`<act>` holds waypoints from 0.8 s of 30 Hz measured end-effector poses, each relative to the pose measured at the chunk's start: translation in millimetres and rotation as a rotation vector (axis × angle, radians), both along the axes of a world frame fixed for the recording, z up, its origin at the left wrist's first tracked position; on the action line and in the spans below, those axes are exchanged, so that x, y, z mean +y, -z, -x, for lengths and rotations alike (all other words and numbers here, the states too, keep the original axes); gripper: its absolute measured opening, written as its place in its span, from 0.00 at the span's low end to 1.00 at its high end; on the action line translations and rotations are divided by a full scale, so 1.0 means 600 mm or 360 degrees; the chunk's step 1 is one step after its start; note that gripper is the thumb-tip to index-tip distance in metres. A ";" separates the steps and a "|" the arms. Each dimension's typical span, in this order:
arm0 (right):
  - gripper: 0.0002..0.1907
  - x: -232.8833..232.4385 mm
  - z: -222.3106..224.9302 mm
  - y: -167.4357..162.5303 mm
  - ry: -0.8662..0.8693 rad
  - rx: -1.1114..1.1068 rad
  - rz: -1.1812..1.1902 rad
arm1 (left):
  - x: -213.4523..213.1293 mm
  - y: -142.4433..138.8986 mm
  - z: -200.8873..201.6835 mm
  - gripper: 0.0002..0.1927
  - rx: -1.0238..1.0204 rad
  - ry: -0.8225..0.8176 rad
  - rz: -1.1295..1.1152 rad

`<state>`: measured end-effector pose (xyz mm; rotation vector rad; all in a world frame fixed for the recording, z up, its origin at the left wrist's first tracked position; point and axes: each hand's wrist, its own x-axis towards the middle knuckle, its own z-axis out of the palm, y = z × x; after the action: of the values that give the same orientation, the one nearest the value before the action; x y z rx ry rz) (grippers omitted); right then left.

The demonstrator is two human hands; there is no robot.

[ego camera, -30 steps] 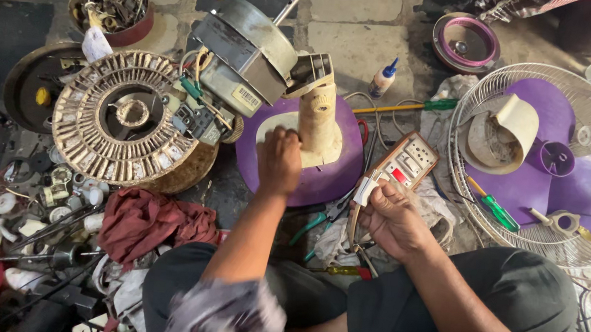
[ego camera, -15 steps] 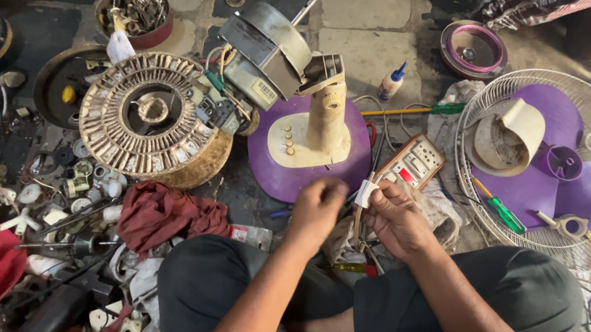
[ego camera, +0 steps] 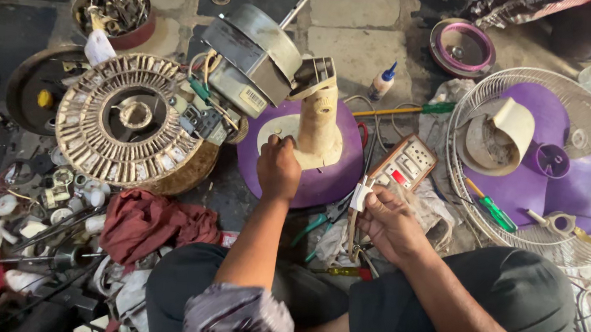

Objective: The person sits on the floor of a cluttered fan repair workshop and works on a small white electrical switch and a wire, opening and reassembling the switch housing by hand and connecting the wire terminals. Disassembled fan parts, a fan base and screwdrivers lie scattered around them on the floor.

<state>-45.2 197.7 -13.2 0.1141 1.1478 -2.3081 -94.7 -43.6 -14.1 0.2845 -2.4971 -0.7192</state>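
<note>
A table fan lies stripped on the ground: purple round base (ego camera: 336,179), cream neck (ego camera: 318,122) and bare grey motor (ego camera: 251,62). My left hand (ego camera: 278,168) rests on the cream control panel at the foot of the neck, fingers curled down onto it. My right hand (ego camera: 389,221) pinches a small white plug (ego camera: 361,195) with its cord, just in front of a brown switch and socket board (ego camera: 405,163). Both hands are close together in front of my knees.
A wire fan guard (ego camera: 472,123) holding purple blades (ego camera: 571,192) and a cream cover lies at right. A round slotted stator (ego camera: 122,123) sits at left, a maroon rag (ego camera: 149,222) below it. Screwdrivers, pliers, a glue bottle (ego camera: 382,82) and small parts lie scattered around.
My left hand went from the fan base to the plug beside my right hand, then back out onto the base's control panel. My right hand kept hold of the plug.
</note>
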 end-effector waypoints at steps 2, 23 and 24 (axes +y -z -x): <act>0.09 -0.005 0.003 0.004 -0.0072 0.0066 0.0033 | 0.012 -0.012 -0.013 0.08 0.0036 -0.0029 -0.0064; 0.24 -0.103 -0.109 -0.110 0.0088 0.1477 -0.1502 | 0.080 -0.026 -0.212 0.11 -0.0223 0.0162 -0.2844; 0.19 -0.100 -0.109 -0.102 0.0125 0.1243 -0.1305 | 0.078 -0.026 -0.214 0.11 -0.0173 0.0191 -0.2867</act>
<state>19.9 137.5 47.9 -0.4897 2.4560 -1.8061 33.6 3.2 1.5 0.7235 -1.1779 -2.7732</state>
